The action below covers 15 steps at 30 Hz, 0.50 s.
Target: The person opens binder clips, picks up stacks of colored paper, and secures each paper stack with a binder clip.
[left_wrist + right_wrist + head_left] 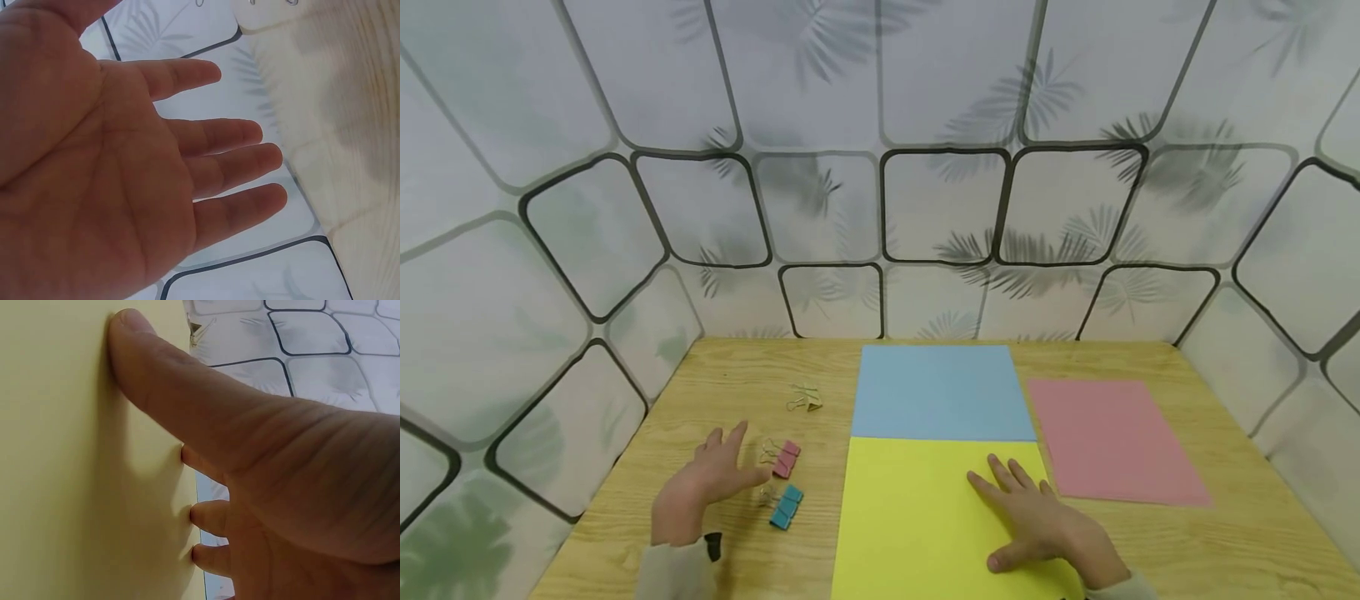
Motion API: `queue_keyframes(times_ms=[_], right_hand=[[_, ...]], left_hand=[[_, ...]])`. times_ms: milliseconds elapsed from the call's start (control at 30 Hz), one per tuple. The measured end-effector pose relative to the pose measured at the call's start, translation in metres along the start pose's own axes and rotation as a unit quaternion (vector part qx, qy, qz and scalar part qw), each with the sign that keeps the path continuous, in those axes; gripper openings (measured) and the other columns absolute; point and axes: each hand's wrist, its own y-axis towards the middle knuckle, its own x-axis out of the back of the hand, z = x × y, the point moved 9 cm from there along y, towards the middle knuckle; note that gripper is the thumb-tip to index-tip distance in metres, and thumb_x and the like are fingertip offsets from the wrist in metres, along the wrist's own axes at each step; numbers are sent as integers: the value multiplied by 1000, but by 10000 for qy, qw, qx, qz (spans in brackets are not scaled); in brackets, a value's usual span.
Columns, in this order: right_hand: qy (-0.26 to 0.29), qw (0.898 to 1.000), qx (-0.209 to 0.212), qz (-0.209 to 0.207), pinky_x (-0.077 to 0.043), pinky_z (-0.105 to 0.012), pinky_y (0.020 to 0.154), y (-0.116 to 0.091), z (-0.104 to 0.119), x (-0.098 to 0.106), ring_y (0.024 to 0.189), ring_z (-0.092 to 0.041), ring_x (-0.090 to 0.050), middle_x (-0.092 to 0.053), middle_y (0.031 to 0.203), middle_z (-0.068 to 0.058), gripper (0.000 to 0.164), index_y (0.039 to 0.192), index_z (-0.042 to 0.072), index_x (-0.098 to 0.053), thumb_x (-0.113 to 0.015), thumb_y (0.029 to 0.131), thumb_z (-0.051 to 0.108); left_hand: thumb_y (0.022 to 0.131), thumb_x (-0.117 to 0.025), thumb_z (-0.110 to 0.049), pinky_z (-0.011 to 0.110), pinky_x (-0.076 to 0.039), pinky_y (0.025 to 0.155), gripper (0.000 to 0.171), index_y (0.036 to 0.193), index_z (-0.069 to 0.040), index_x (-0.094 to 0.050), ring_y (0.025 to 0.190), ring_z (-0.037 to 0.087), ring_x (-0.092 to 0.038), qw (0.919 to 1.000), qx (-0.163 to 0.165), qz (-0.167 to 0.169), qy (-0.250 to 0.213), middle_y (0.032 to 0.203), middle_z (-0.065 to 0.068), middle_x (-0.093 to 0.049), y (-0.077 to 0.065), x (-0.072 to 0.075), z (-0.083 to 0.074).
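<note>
In the head view my right hand [1037,521] lies spread on the yellow sheet of paper [917,517], its fingertips touching the surface. The right wrist view shows the thumb [162,369] resting on that yellow sheet too. My left hand [711,475] hovers to the left, beside a pink binder clip [786,460] and a teal binder clip [786,507], holding nothing. Its fingers [225,165] are straight and its palm bare in the left wrist view. A gold binder clip [811,400] lies farther back.
A blue sheet [943,392] lies behind the yellow one, meeting its far edge. To the right is a pink sheet [1116,442]. The wooden table [730,375] is bordered by patterned walls [940,208] at the back and both sides.
</note>
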Motion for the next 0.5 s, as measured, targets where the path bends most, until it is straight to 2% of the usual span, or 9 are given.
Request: queue_keyframes(times_ms=[267, 500], right_hand=[[-65, 10000, 20, -15, -14, -83, 100, 0, -4, -2, 145, -55, -9, -10, 162, -26, 110, 157, 13, -30, -85, 69, 51], [-78, 10000, 58, -5, -14, -83, 100, 0, -1, 1, 145, -56, -10, -11, 162, -27, 110, 157, 12, -30, -84, 69, 52]], left_hand=[[92, -69, -36, 77, -28, 99, 91, 152, 11, -19, 132, 70, -14, 9997, 12, -142, 174, 146, 50, -13, 8, -5, 5], [91, -69, -35, 73, -32, 100, 84, 145, 15, -29, 127, 69, -26, 9983, 87, -247, 515, 136, 51, -26, 15, -10, 11]])
